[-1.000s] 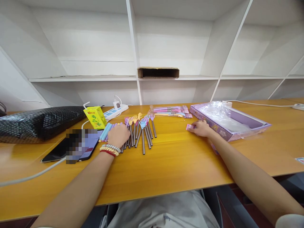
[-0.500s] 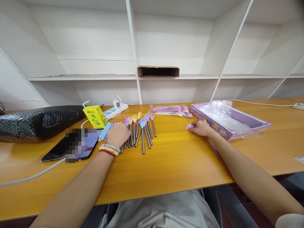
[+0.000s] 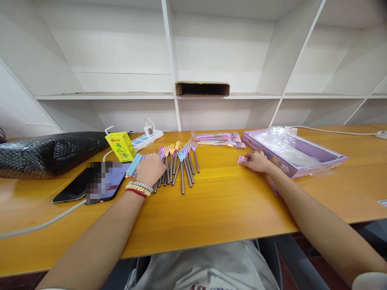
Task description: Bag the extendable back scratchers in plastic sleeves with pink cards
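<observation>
Both hands down on the table (image 3: pixel 211 209), sorting small stick tools w/ hand-shaped heads.

Left hand (image 3: pixel 150 170) lies curled over the near ends of the stick tools (image 3: pixel 178 167), roughly a dozen, fanned out; whether it grips any, can't tell. Right hand (image 3: pixel 255 162), right of that pile, pinches 1 small pink packet (image 3: pixel 242 160) beside the purple box (image 3: pixel 294 151). Next likely calls for lifting 1 stick clear w/o dragging its neighbours. Left of pile: 1 juice carton (image 3: pixel 121 146), 1 phone (image 3: pixel 90 186).

Yellow wooden table (image 3: pixel 211 209): phone (image 3: pixel 90 187), juice carton (image 3: pixel 121 147), scratchers (image 3: pixel 178 165), purple box (image 3: pixel 293 153).
</observation>
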Demonstrator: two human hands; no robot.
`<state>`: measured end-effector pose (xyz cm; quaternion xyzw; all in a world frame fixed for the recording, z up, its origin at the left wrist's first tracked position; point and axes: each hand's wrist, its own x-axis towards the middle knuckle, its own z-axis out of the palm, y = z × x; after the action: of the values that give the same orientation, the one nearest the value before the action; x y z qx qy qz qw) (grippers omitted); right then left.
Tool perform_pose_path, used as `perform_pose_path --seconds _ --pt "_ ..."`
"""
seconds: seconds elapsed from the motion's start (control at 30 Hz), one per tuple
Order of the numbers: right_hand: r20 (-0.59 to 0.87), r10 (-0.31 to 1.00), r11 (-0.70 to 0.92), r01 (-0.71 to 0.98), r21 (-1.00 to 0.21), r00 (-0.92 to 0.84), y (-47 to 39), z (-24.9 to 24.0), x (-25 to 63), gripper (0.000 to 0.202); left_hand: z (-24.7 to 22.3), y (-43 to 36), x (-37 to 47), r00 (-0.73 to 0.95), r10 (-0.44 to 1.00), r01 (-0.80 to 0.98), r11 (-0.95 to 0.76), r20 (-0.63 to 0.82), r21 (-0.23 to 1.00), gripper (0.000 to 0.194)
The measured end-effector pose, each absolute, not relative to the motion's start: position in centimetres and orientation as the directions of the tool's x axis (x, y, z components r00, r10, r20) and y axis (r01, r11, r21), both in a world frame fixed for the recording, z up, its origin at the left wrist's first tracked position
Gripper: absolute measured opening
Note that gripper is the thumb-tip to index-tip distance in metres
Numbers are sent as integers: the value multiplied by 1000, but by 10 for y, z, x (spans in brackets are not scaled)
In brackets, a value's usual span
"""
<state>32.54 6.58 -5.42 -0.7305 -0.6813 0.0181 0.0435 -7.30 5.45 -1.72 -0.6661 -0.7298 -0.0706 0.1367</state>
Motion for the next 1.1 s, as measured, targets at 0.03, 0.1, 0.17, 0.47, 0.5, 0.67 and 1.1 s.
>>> perform_pose_path --seconds 0.03,0.1,0.17,0.47,0.5,0.67,1.1 --pt "33 997 -65 994 -86 68 66 -55 326 58 -17 55 -73 -74 953 992 102 294 -80 31" --pt "33 998 -55 995 -81 58 67 -55 326 57 -16 55 -74 -73 955 992 98 286 -75 30" --pt "38 998 -41 996 -78 44 68 -56 327 57 -16 56 -75 -70 960 995 88 271 -56 29" --pt "50 998 -31 995 -90 35 69 -58 329 58 -14 62 -84 -73 962 996 55 264 75 23" --pt "53 998 -22 996 -89 27 69 -58 329 57 -13 63 -84 -69 961 995 48 267 84 23" --pt "56 998 -12 997 -80 16 69 -58 329 56 -10 62 -79 -24 968 987 -18 250 163 23" --pt "62 998 -3 996 -85 9 71 -59 330 56 -6 44 -60 139 984 842 -175 108 510 27"
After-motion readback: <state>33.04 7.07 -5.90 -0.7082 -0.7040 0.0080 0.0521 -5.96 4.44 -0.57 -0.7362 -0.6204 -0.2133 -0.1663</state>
